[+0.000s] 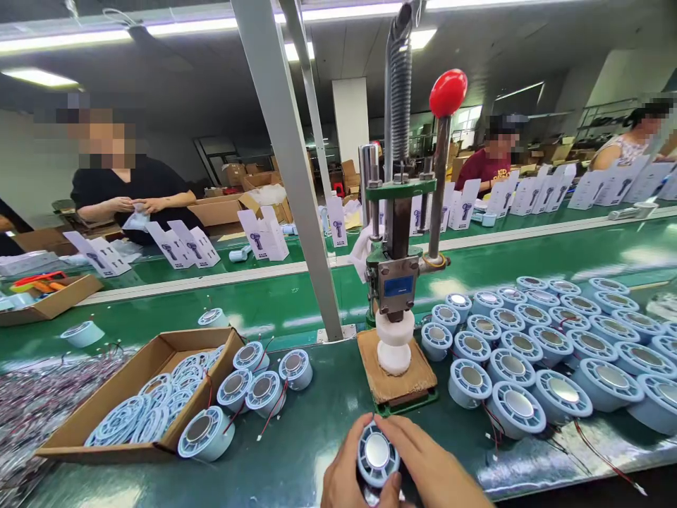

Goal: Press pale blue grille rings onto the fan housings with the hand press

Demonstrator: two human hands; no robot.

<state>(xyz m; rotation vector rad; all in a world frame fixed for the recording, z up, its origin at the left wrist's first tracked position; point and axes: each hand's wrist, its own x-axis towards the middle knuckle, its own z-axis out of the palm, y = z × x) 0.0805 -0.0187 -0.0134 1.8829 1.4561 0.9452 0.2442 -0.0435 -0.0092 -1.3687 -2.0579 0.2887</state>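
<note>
A light-blue round housing [378, 451] with a silver disc in its spoked top is held between both hands at the front of the bench. My left hand [343, 466] wraps its left side, and my right hand [423, 455] closes on its right side and lower edge. Just beyond them stands a hand press [398, 275] with a red-knobbed lever [448, 95]. Its white round pads [394, 346] sit over a wooden base board [396, 374]. What lies under the housing in my palms is mostly hidden.
Many similar housings [513, 402] fill the right side, some trailing wires. A cardboard box [153, 395] of blue spoked rings stands left, near several more housings [206, 434] and a wire heap [58, 388]. Behind runs a green conveyor [254, 286] with white cartons [263, 236]; people work beyond.
</note>
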